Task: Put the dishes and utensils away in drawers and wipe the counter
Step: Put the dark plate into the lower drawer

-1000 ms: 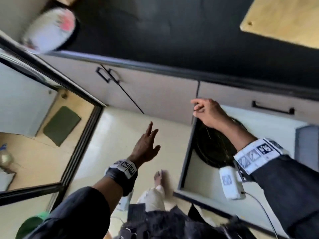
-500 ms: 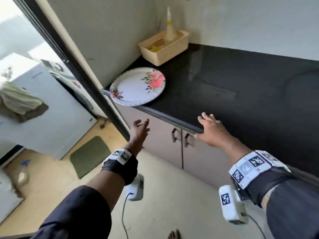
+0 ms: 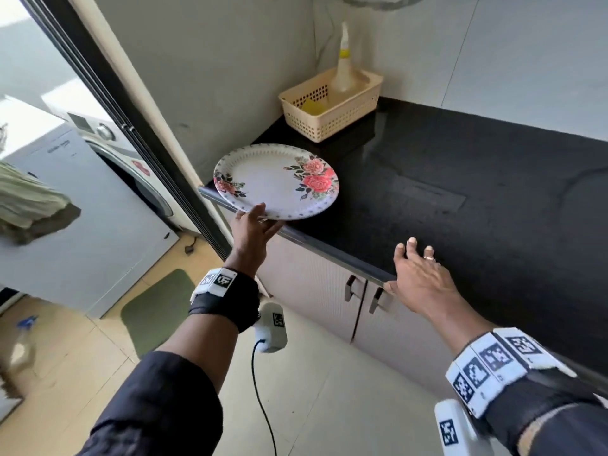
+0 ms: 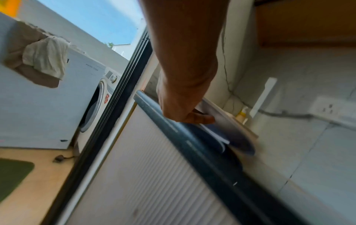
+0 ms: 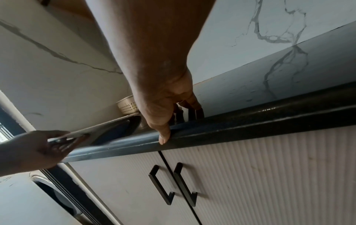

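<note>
A white plate [image 3: 273, 179] with red roses sits at the left end of the black counter [image 3: 460, 192], its near rim past the counter's front edge. My left hand [image 3: 266, 218] pinches that near rim, thumb on top and fingers underneath. The right wrist view shows the plate [image 5: 100, 129] tilted up on the side where the left hand [image 5: 38, 146] holds it. My right hand [image 3: 404, 261] rests on the counter's front edge, with straight fingers on top and the thumb on the edge. It holds nothing.
A cream basket [image 3: 332, 103] with a spray bottle [image 3: 343, 60] and a yellow sponge stands in the counter's back corner. Below the counter are ribbed cabinet doors with black handles [image 3: 353, 287]. A sliding door frame [image 3: 131, 126], washing machine [image 3: 131, 179] and green mat [image 3: 158, 307] lie left.
The view has risen from a low open drawer to the counter. My left hand reached up and took the plate's rim. My right hand settled on the counter edge.
</note>
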Demonstrator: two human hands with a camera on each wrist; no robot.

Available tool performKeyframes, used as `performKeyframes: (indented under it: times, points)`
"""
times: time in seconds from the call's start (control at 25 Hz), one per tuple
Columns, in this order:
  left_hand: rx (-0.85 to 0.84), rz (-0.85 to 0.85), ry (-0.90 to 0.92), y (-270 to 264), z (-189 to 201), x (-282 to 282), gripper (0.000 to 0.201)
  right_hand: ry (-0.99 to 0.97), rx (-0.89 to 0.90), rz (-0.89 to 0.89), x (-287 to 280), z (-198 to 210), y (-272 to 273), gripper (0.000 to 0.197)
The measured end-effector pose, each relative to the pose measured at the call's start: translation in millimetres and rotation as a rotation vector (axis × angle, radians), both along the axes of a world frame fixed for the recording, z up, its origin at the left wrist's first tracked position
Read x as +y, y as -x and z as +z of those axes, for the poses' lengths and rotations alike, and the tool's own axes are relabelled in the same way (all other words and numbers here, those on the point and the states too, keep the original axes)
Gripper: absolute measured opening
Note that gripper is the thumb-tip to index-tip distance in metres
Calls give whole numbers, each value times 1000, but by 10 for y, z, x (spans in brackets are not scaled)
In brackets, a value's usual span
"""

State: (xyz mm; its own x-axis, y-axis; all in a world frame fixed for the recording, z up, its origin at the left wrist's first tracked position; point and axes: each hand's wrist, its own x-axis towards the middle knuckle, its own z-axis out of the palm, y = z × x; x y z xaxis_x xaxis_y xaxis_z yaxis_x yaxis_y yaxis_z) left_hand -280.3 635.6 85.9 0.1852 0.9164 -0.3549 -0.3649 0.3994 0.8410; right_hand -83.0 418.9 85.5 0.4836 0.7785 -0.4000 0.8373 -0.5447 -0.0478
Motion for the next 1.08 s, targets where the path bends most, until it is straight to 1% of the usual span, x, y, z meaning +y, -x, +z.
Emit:
performKeyframes:
  times: [0.08,0.12,0.16,0.24,0.28,0.32,0.36,0.4,0.44,0.48,0.52,0.56,0.6,0.64,0.68,0.76,0.8,0.88,0.92,0.96,1.04,1.08]
  points:
    - [-41,-26,-62,56,192,-272,25,-24,38,29,-56,63,-84,80]
    - [-59,-48,-89,114,266,-447,25,-44,90,42,-99,97,-163,77]
    - [-61,-66,-121,195,322,-626,24,-77,192,38,-147,128,-255,73]
    - [-67,-127,-182,357,414,-1006,23,-215,500,-52,-381,217,-440,69]
    - [-83,-177,-204,405,457,-1222,24,-337,632,-120,-603,235,-526,70]
    - [-88,-229,-218,424,488,-1442,26,-484,677,-170,-873,238,-596,70]
    - [-86,-282,-218,425,496,-1684,28,-618,654,-207,-1193,228,-636,67]
    - [-76,-335,-218,406,480,-1938,29,-743,610,-242,-1548,182,-674,60]
    - [-75,-389,-213,358,455,-2215,30,-846,594,-285,-1933,139,-706,47]
    - [-59,-442,-206,305,415,-2508,29,-923,640,-347,-2348,88,-723,30]
    - [-41,-495,-199,258,377,-2789,27,-984,700,-408,-2723,98,-710,27]
    - [-10,-546,-196,209,318,-3071,25,-1017,750,-468,-3084,107,-712,42]
    - [15,-606,-189,118,270,-3417,22,-1001,773,-507,-3491,122,-739,53]
    - [41,-669,-177,29,200,-3762,18,-981,787,-533,-3886,124,-770,56]
    - [51,-742,-160,-67,148,-4111,20,-970,813,-528,-4268,135,-798,55]
    - [112,-915,-125,-276,28,-4750,44,-946,844,-582,-4972,144,-827,46]
    - [149,-993,-111,-391,-22,-5029,47,-954,825,-643,-5294,113,-861,37]
    - [202,-1098,-86,-573,-89,-5475,40,-996,758,-714,-5835,-14,-946,36]
    - [220,-1142,-67,-687,-126,-5689,38,-1015,733,-749,-6097,-68,-979,28]
    - [253,-1169,-59,-804,-194,-5859,39,-1019,703,-780,-6349,-157,-1010,27]
    - [352,-1191,-40,-999,-402,-6107,42,-959,657,-851,-6784,-482,-1035,47]
    - [417,-1202,-18,-1079,-556,-6185,41,-933,625,-904,-6945,-609,-1023,49]
